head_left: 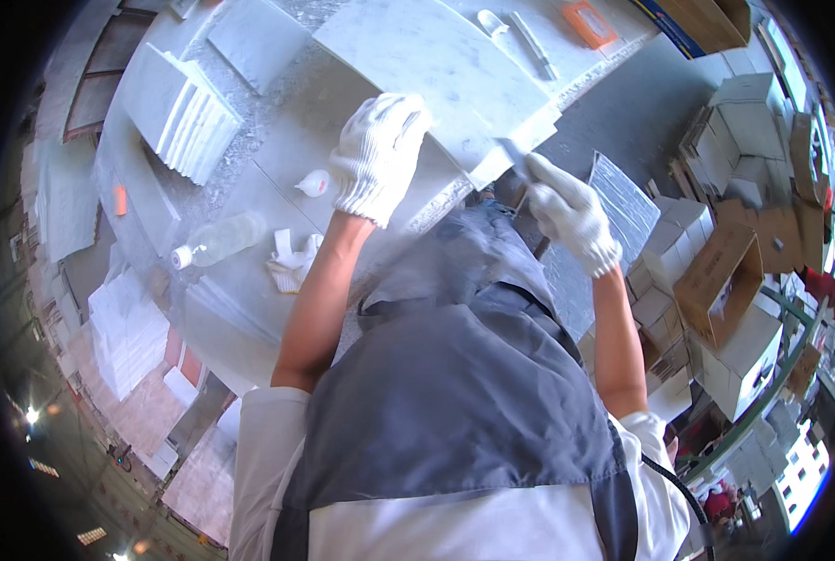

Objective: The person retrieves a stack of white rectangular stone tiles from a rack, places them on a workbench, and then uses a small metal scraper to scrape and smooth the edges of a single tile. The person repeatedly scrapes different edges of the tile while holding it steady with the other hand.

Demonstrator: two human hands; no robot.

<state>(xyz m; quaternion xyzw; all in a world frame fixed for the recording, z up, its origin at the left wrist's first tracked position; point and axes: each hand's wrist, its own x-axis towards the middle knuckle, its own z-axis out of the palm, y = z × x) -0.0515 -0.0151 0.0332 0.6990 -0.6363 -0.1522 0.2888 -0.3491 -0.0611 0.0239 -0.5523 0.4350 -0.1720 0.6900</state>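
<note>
White gloves cover both hands at the near side of a large pale slab [436, 70], which lies flat on the dusty worktop [282, 192] with its near right corner by the worktop's edge. The left hand [383, 154] is at the slab's near left edge, its fingers bent inward; whether this grip is closed on anything, I cannot tell. The right hand [567, 215] is just outside the slab's near right corner, its grip closed on a grey blade-like tool [513, 152], blurred, that reaches the corner.

Left of the slab, well apart from it, a row of white tiles [184, 117] stands leaning together, and a thin flat sheet [258, 42] lies between that row and the slab. Nearer the person than the slab, to its left, are a small white bottle [314, 183], a clear plastic bottle [221, 240] on its side and a crumpled white glove [293, 262]. Beyond the slab's far right edge lie a long narrow pale tool [534, 45] and an orange case [588, 24]. To the slab's right, past the right hand, are a grey sheet with a shiny surface [623, 206] and an open cardboard box [719, 285] among white cartons [754, 351].
</note>
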